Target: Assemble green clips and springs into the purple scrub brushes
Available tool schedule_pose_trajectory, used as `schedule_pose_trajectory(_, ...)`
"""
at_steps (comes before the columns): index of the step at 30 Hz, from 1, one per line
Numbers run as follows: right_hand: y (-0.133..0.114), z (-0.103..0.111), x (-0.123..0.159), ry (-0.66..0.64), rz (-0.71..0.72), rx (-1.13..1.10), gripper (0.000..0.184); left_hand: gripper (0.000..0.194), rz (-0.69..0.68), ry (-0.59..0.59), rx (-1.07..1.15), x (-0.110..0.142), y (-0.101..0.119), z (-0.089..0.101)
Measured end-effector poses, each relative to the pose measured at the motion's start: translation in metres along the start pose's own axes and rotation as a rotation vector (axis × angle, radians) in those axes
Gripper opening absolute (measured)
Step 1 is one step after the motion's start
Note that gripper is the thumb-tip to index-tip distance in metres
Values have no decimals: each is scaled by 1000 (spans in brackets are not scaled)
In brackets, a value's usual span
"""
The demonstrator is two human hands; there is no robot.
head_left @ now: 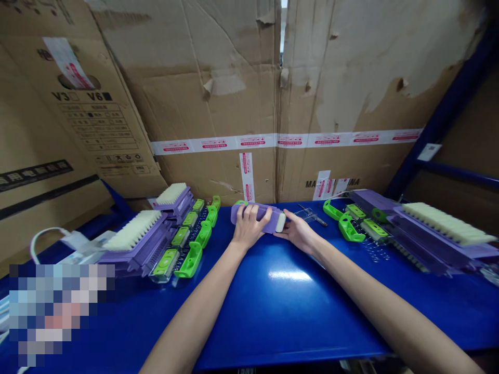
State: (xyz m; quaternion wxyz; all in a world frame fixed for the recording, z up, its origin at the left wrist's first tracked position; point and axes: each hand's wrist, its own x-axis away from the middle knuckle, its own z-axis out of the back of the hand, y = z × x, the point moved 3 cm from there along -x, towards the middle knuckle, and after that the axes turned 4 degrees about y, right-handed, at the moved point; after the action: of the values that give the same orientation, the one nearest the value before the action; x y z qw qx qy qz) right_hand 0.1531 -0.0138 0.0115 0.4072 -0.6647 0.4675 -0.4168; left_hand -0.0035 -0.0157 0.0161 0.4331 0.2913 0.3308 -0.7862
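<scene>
Left hand [248,227]: fingers curled and slightly parted over an oblong purple plastic body [272,223] with a cream end, which we find at the centre of the frame. Right hand [300,232]: thumb and fingers grasping the cream end. Beneath, we list one glossy blue tabletop [288,311]. At centre left: two purple plastic units topped with cream bristles [134,230], clear-cased green blocks [166,261], bright green curved plastic pieces [191,261]. At centre right: we count another bristle-topped purple unit [440,244] and more green pieces. Upper frame: creased brown cardboard panels [218,109], banded with red-printed white tape [249,141]. Upper right: blue metal post [440,104].
</scene>
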Motion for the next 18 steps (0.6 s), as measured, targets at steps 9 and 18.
schedule_pose_trajectory(9,-5,-2,6,6,-58,-62,34,52,0,9,-32,-2,1,3)
schedule_pose_trajectory(18,1,-4,-3,189,50,80,45,58,18,-22,-33,-5,4,4)
